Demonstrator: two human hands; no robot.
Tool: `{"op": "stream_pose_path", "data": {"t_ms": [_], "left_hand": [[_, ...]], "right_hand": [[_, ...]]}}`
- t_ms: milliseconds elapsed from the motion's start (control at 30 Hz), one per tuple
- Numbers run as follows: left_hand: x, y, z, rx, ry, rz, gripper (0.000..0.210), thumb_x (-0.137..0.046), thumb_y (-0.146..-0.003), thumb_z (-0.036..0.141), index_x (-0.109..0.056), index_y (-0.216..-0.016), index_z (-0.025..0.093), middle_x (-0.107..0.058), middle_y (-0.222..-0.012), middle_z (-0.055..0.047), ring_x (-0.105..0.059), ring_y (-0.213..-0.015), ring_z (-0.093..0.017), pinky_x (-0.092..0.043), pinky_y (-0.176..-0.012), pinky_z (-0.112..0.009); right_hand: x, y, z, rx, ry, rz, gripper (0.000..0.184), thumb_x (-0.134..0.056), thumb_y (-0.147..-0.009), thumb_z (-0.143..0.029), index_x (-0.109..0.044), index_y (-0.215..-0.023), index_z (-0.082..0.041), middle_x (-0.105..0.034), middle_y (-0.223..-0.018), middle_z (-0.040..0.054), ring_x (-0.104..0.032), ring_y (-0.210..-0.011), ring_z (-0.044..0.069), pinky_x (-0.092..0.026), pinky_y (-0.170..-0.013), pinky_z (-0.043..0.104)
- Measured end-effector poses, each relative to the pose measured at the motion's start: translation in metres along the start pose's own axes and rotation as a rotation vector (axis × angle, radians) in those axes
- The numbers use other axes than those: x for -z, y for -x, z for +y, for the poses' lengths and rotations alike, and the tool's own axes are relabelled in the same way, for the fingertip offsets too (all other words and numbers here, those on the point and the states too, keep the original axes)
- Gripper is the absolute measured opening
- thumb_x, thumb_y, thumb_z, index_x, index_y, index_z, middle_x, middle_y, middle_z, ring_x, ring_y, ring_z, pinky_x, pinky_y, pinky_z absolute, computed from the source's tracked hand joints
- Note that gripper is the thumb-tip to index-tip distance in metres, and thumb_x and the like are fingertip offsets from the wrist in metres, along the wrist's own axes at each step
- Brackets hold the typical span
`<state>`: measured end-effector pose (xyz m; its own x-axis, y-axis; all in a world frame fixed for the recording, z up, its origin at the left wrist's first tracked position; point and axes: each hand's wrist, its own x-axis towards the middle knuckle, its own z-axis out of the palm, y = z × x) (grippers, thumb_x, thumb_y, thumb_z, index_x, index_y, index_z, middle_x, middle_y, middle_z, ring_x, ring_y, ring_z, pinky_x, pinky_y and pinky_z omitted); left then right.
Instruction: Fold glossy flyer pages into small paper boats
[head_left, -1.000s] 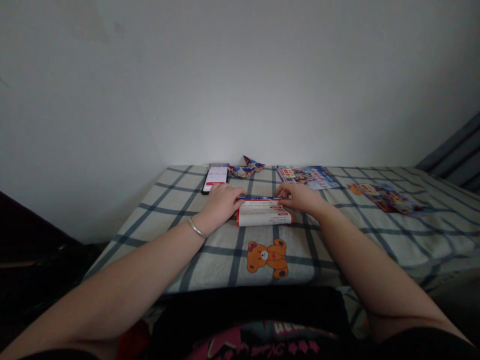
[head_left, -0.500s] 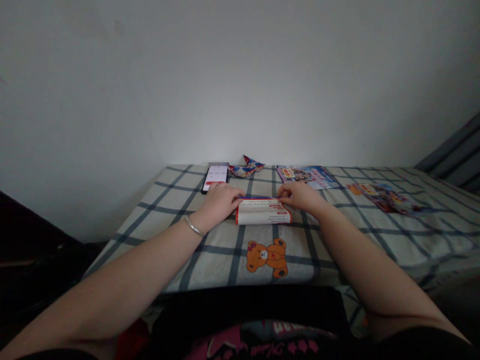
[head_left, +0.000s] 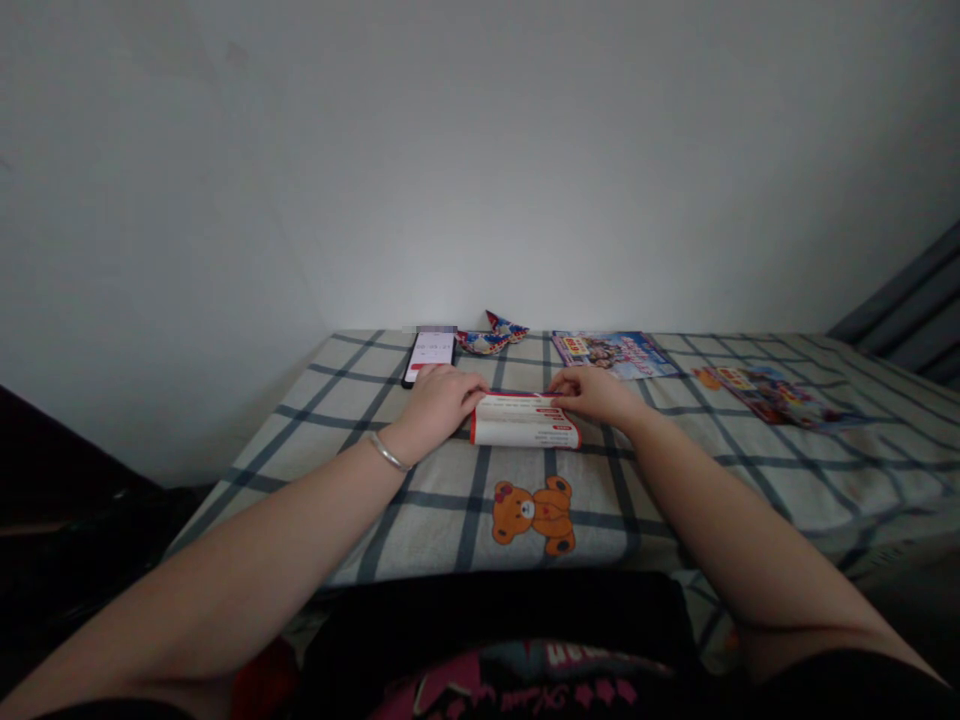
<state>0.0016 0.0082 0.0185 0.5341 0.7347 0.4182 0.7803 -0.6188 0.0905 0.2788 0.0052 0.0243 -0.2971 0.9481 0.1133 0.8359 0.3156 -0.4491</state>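
A sheet of printed paper (head_left: 521, 425), white with red edges and small print, lies on the checked cloth between my hands, its far edge folded over. My left hand (head_left: 444, 400) pinches the sheet's far left corner, a silver bangle on that wrist. At the far right corner, my right hand (head_left: 596, 395) grips the folded edge between thumb and fingers. The fingertips of both hands are partly hidden behind the fold. Just beyond my left hand lies a phone (head_left: 433, 350) with a lit screen.
A folded paper shape (head_left: 491, 335) in blue and red sits by the wall. Colourful leaflets lie to the right, one near the wall (head_left: 615, 354) and another nearer (head_left: 780, 397). The checked cloth (head_left: 360, 400) has a printed bear (head_left: 532, 515) near its front edge.
My right hand has shifted slightly left along the folded edge. The left hand stays in nearly the same place, and the paper has moved very little.
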Motion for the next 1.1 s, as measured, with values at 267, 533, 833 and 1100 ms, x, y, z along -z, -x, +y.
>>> {"op": "stream_pose_path", "data": {"t_ms": [267, 533, 833, 1100], "left_hand": [[-0.0038, 0.0008, 0.0002, 0.011, 0.055, -0.048, 0.016, -0.064, -0.088, 0.032, -0.073, -0.099, 0.024, -0.074, -0.094, -0.002, -0.062, -0.088, -0.023, -0.037, -0.083, -0.036], [-0.0029, 0.0011, 0.0, 0.038, 0.027, -0.045, 0.017, -0.061, -0.09, 0.028, -0.072, -0.101, 0.024, -0.074, -0.096, -0.003, -0.061, -0.09, -0.024, -0.039, -0.083, -0.037], [-0.0037, -0.0002, -0.0001, 0.062, 0.014, -0.022, 0.015, -0.063, -0.089, 0.028, -0.074, -0.098, 0.025, -0.074, -0.093, -0.003, -0.062, -0.089, -0.024, -0.039, -0.083, -0.037], [-0.0016, -0.0037, 0.0007, 0.082, -0.042, -0.005, 0.016, -0.062, -0.089, 0.027, -0.075, -0.098, 0.026, -0.072, -0.09, -0.005, -0.06, -0.092, -0.025, -0.039, -0.081, -0.037]], "right_hand": [[0.0007, 0.0021, -0.0043, -0.01, 0.051, 0.023, 0.008, -0.07, -0.076, -0.019, -0.071, -0.084, -0.02, -0.071, -0.074, -0.0009, -0.062, -0.066, 0.012, -0.042, -0.057, 0.022], [0.0047, 0.0039, -0.0094, -0.021, 0.062, 0.009, 0.004, -0.067, -0.08, -0.02, -0.07, -0.083, -0.02, -0.073, -0.075, -0.0006, -0.065, -0.068, 0.013, -0.044, -0.06, 0.022], [0.0018, 0.0025, -0.0075, -0.019, 0.117, 0.053, 0.004, -0.069, -0.079, -0.024, -0.071, -0.082, -0.022, -0.073, -0.078, -0.0007, -0.065, -0.07, 0.014, -0.042, -0.059, 0.023], [-0.0033, -0.0016, -0.0092, -0.041, 0.172, 0.11, 0.009, -0.066, -0.081, -0.027, -0.073, -0.085, -0.023, -0.074, -0.083, 0.0004, -0.064, -0.076, 0.016, -0.041, -0.061, 0.025]]}}
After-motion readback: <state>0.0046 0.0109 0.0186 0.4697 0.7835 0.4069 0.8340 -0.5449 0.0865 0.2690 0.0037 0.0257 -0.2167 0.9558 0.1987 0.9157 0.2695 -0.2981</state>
